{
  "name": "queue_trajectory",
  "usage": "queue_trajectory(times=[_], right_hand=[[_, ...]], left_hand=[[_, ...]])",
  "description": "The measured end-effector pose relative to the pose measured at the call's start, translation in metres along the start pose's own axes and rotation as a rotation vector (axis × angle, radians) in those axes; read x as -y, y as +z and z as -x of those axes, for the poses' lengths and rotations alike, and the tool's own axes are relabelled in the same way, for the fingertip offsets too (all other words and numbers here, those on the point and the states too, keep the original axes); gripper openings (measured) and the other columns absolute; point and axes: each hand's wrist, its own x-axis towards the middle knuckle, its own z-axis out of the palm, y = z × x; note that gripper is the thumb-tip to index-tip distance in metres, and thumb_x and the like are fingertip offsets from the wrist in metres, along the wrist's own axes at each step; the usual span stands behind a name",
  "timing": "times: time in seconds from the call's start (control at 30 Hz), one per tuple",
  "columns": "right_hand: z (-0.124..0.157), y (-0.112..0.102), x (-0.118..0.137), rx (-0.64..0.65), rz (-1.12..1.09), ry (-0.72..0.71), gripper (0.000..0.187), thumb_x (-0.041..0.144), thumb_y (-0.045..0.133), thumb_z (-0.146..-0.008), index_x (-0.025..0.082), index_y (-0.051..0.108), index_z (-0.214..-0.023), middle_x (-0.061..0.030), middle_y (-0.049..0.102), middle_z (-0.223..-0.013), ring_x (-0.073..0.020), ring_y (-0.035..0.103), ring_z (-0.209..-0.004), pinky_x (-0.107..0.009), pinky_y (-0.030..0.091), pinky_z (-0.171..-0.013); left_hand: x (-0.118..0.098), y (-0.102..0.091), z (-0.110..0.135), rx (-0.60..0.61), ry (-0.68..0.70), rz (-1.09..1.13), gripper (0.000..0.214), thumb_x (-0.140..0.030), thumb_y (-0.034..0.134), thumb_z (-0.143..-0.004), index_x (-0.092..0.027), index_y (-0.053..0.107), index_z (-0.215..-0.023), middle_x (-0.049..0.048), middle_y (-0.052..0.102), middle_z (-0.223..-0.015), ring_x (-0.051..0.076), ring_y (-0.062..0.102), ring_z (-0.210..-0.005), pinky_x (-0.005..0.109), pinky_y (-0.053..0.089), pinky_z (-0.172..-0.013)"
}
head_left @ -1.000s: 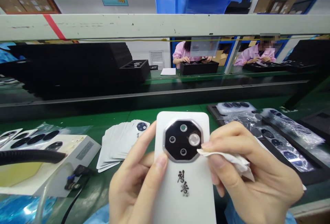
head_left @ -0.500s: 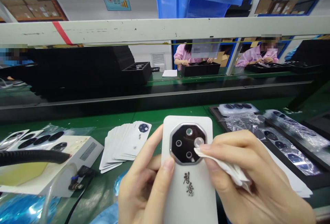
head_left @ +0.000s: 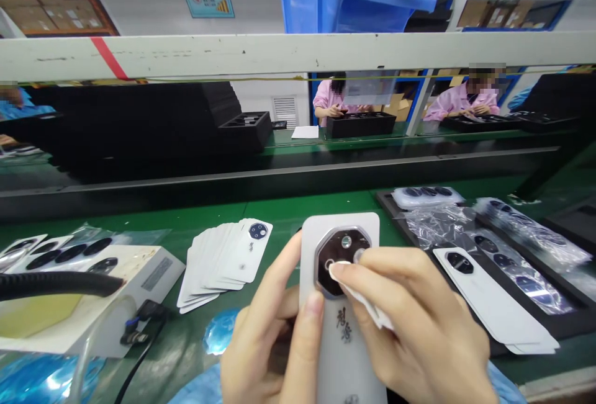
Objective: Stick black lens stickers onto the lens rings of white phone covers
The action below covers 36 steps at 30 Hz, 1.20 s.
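White phone back cover (head_left: 342, 336) is held over the green worktop (head_left: 288, 211) by the left hand (head_left: 265, 336), its grip clenched around the edges. Left of the cover lies a fanned stack of matching covers (head_left: 218, 264). On the cover, the right hand (head_left: 410, 323) grips a white wipe (head_left: 365, 305) against the black octagonal camera module (head_left: 335, 255). Right of the cover, a black tray (head_left: 549, 323) holds more covers (head_left: 488, 295).

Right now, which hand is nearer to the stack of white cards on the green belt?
Left. The left hand sits just right of and below the stack of white cards, not touching it; the right hand is farther off, beyond the white phone.
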Motion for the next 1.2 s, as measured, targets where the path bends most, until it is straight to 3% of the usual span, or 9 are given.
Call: queue_trajectory(times=[0.1, 0.23, 0.4, 0.6, 0.77, 0.93, 1.1, 1.2], right_hand=[[-0.005, -0.006, -0.003, -0.059, -0.182, 0.092, 0.019, 0.01, 0.056, -0.087, 0.02, 0.063, -0.1, -0.0023, 0.061, -0.087, -0.0111, 0.063, -0.073, -0.02, 0.054, -0.061], [-0.007, -0.013, -0.002, -0.068, -0.269, 0.119, 0.018, 0.009, 0.061, -0.084, 0.02, 0.063, -0.098, -0.0009, 0.06, -0.086, -0.0087, 0.061, -0.069, -0.018, 0.053, -0.06], [-0.004, -0.016, 0.001, 0.073, -0.15, 0.054, 0.017, 0.011, 0.058, -0.087, 0.02, 0.064, -0.101, -0.0012, 0.064, -0.087, -0.009, 0.065, -0.07, -0.016, 0.054, -0.061], [0.009, -0.008, 0.002, 0.088, 0.04, -0.009, 0.024, 0.017, 0.052, -0.091, 0.024, 0.061, -0.112, 0.0005, 0.068, -0.091, -0.0116, 0.068, -0.071, -0.02, 0.056, -0.062], [0.013, -0.002, 0.002, 0.046, 0.145, -0.106, 0.027, 0.014, 0.049, -0.092, 0.02, 0.061, -0.115, -0.0025, 0.068, -0.098, -0.013, 0.067, -0.072, -0.022, 0.054, -0.059], [0.002, -0.002, 0.004, 0.032, 0.06, -0.102, 0.028, 0.003, 0.043, -0.09, 0.014, 0.064, -0.105, -0.004, 0.068, -0.091, -0.0122, 0.066, -0.076, -0.024, 0.049, -0.056], [-0.001, -0.005, 0.004, 0.038, -0.021, -0.04, 0.027, 0.001, 0.045, -0.086, 0.014, 0.063, -0.102, -0.0032, 0.067, -0.089, -0.0117, 0.064, -0.071, -0.025, 0.048, -0.054], [-0.002, -0.007, 0.002, 0.015, -0.191, 0.047, 0.026, 0.0, 0.05, -0.084, 0.016, 0.063, -0.099, -0.0027, 0.064, -0.089, -0.0116, 0.064, -0.073, -0.022, 0.051, -0.058]], left_hand=[[-0.004, 0.003, -0.001, -0.09, -0.033, 0.027, 0.034, -0.034, 0.07, -0.073, -0.035, 0.073, -0.107, -0.0063, 0.074, -0.066, 0.008, 0.05, -0.037, 0.015, 0.04, -0.036], [-0.009, 0.002, -0.004, -0.067, -0.093, 0.038, 0.037, -0.037, 0.068, -0.075, -0.029, 0.072, -0.111, -0.0032, 0.075, -0.072, 0.01, 0.057, -0.041, 0.016, 0.042, -0.037], [-0.008, -0.001, -0.006, -0.053, -0.086, 0.058, 0.038, -0.036, 0.07, -0.072, -0.032, 0.072, -0.11, -0.0054, 0.076, -0.078, 0.007, 0.053, -0.038, 0.015, 0.042, -0.037], [-0.003, -0.002, -0.003, -0.101, -0.017, 0.026, 0.034, -0.036, 0.071, -0.072, -0.032, 0.074, -0.106, -0.0047, 0.077, -0.079, 0.009, 0.054, -0.039, 0.017, 0.043, -0.036], [-0.003, -0.001, -0.001, -0.138, -0.015, -0.003, 0.036, -0.037, 0.072, -0.071, -0.028, 0.074, -0.105, -0.0011, 0.077, -0.083, 0.01, 0.054, -0.038, 0.02, 0.042, -0.035], [-0.005, 0.003, -0.001, -0.133, -0.029, 0.034, 0.035, -0.033, 0.07, -0.072, -0.029, 0.073, -0.107, -0.0031, 0.077, -0.083, 0.009, 0.054, -0.036, 0.018, 0.039, -0.032], [-0.004, 0.004, -0.001, -0.092, -0.092, 0.086, 0.036, -0.033, 0.072, -0.07, -0.029, 0.073, -0.107, -0.0047, 0.075, -0.067, 0.01, 0.054, -0.038, 0.016, 0.04, -0.035], [-0.004, 0.0, -0.002, -0.063, -0.101, 0.098, 0.041, -0.035, 0.072, -0.073, -0.027, 0.07, -0.113, -0.0038, 0.074, -0.065, 0.012, 0.06, -0.043, 0.017, 0.045, -0.038]])
